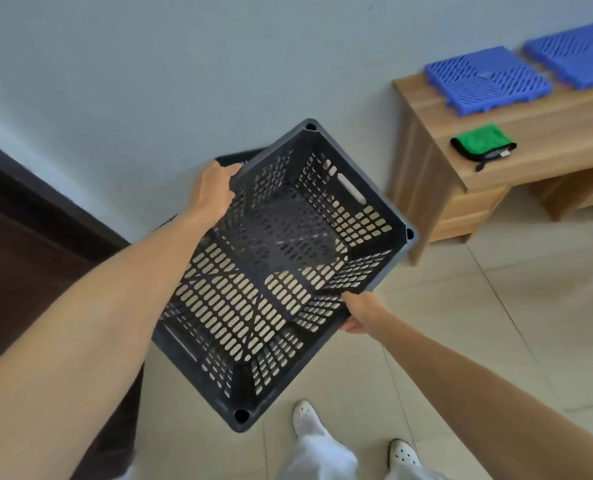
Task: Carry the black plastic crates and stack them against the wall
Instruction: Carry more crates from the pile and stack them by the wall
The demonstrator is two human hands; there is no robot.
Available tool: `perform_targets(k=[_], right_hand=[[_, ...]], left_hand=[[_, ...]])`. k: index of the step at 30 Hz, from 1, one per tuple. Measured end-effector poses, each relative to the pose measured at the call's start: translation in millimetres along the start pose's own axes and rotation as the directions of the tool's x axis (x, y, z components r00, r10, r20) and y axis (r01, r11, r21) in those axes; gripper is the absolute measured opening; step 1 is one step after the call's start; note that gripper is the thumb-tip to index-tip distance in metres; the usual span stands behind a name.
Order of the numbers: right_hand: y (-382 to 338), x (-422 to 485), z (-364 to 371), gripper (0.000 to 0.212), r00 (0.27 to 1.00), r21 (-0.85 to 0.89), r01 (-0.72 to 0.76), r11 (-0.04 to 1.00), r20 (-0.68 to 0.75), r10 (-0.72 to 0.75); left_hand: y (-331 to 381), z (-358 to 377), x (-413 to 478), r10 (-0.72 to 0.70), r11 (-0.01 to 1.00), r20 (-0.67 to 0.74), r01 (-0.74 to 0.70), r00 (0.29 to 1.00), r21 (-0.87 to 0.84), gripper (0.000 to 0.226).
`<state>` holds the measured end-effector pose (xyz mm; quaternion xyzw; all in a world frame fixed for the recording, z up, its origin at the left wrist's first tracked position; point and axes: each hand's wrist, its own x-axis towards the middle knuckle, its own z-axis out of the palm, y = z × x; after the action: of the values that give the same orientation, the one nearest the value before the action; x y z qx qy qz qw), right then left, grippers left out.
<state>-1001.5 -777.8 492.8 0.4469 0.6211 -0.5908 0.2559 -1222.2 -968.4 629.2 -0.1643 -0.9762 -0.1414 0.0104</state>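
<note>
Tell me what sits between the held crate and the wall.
In the head view, a second black crate shows between the held crate, gripped by the left hand and right hand, and the wall; only its rim is visible.

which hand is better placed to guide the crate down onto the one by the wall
Left. The left hand grips the crate rim nearest the lower crate at the wall; the right hand holds the near side.
</note>
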Motion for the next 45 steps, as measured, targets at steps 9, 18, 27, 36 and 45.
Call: perform_targets(k=[9,18,27,36,45], right_hand=[[-146.9,48.9,84.9,0.028,0.998,0.158,-0.016,0.987,-0.061,0.026],[-277.7,101.5,128.9,0.041,0.997,0.395,-0.028,0.918,0.073,-0.001],[-346.5,145.5,168.4,0.027,0.993,0.493,-0.069,0.867,-0.051,0.108],[-393.7,169.8,198.0,0.023,0.958,0.492,-0.034,0.87,-0.232,0.168],[-423.3,200.2,203.6,0.032,0.915,0.426,0.046,0.904,-0.382,0.133]], left_hand=[[-47.2,-23.3,200.8,0.246,0.967,0.025,-0.247,0.969,0.069,0.059],[-65.9,-15.5,371.8,0.39,0.908,0.016,-0.388,0.921,0.157,0.06],[-89.9,16.8,474.7,0.472,0.872,0.125,-0.483,0.872,0.074,0.055],[-117.0,54.8,551.4,0.632,0.732,0.28,-0.675,0.723,0.092,0.055],[-135.8,100.9,596.9,0.591,0.752,0.389,-0.657,0.706,0.05,0.069]])
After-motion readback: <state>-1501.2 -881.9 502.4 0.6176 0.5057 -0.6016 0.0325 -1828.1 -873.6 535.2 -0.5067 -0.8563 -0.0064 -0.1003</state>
